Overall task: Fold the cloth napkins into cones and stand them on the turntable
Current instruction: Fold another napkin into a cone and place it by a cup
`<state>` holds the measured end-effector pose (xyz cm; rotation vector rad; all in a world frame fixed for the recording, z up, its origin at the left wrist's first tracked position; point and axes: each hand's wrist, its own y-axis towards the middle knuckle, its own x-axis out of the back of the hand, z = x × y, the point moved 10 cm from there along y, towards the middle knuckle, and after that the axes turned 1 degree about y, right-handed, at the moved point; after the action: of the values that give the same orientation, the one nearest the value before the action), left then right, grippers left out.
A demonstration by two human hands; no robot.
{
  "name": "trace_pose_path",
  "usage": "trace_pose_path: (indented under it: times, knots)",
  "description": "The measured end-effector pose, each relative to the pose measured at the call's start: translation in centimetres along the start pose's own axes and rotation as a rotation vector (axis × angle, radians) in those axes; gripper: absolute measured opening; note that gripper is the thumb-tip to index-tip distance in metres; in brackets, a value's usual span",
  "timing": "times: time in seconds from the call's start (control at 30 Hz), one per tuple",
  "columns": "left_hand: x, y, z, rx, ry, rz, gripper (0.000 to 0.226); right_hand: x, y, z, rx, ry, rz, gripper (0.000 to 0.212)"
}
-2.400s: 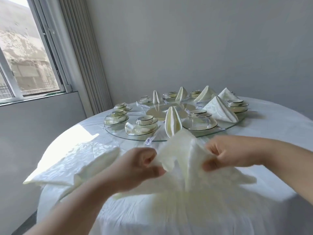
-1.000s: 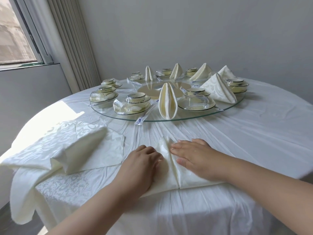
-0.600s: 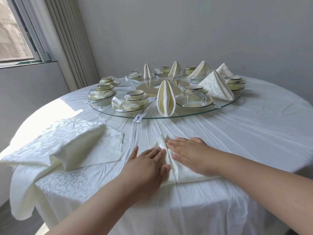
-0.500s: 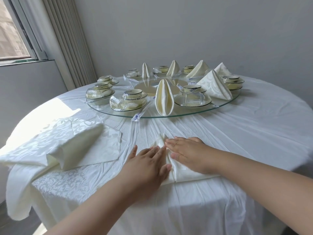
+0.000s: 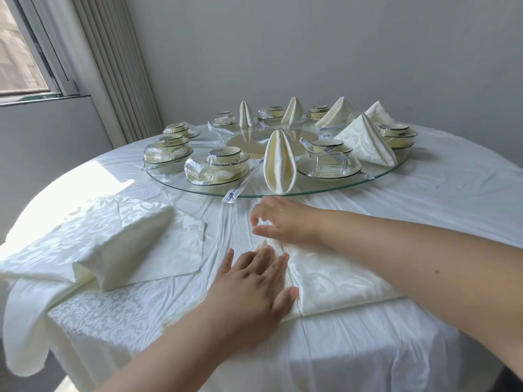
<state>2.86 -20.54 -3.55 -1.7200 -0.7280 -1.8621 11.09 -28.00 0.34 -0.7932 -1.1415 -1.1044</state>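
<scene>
The right hand [image 5: 285, 222] has come off the flat press it held half a second ago and now pinches the far tip of the napkin [image 5: 339, 281] between thumb and curled fingers, at about 12 o'clock of the cloth. The left hand [image 5: 252, 287] stays spread, palm down, fingers straight, pinning the napkin's left flap to the bench [image 5: 424, 199]. The napkin lies folded to a point near the bench's 6 o'clock edge, just short of the turntable [image 5: 368, 181].

I judge the creasing done and the lifting or rolling of the tip about to start, so this cone is not yet formed. Earlier both hands lay flat side by side along the centre fold; a little before that the cloth was held up in the air. Six cones stand on the turntable as before; the nearest cone [image 5: 279, 162] is at its 6 o'clock rim. The spare stack [image 5: 113, 239] sits at 9 o'clock, unmoved.
</scene>
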Motion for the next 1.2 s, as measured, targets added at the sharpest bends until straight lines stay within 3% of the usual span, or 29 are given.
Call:
trace_pose_path:
  times: [0.1,0.23,0.37,0.57,0.67,0.77,0.9,1.07,1.13,1.2]
  knots:
    - [0.0,0.0,0.0,0.001,-0.003,0.0,0.089,-1.2,1.7,0.7,0.063,-0.063,0.067,0.024]
    - [0.2,0.1,0.1,-0.021,-0.025,0.019,0.086,-2.2,2.4,-0.1,0.033,-0.112,0.094,0.041]
    - [0.9,0.4,0.4,-0.005,-0.122,0.043,0.062,-1.4,1.7,-1.3,-0.078,-0.172,0.068,0.046]
    - [1.7,-1.0,-2.3,0.046,-0.172,0.008,0.097,1.4,-2.6,-7.9,-0.585,-0.282,-0.045,0.043]
    - [1.2,-1.6,-3.9,0.064,-0.194,0.004,0.103,1.7,-7.0,-11.2,-0.856,-0.312,0.011,0.031]
    - [0.9,-1.8,-5.2,0.055,-0.211,-0.006,0.101,2.0,-10.8,-12.6,-0.976,-0.297,0.013,0.026]
    - [0.7,-1.5,-5.6,0.028,-0.158,-0.024,0.086,2.3,-14.5,-12.8,-0.974,-0.195,-0.146,0.019]
    - [0.3,-1.4,-5.7,-0.007,-0.059,-0.058,0.094,2.8,-15.6,-11.5,-0.872,-0.257,-0.226,0.037]
    - [0.4,-1.4,-5.7,-0.001,-0.055,-0.066,0.095,4.6,-15.2,-9.2,-0.736,-0.411,-0.394,0.048]
    - [0.6,-1.5,-5.9,0.006,-0.056,-0.07,0.098,6.0,-14.8,-5.2,-0.466,-0.356,-0.576,0.068]
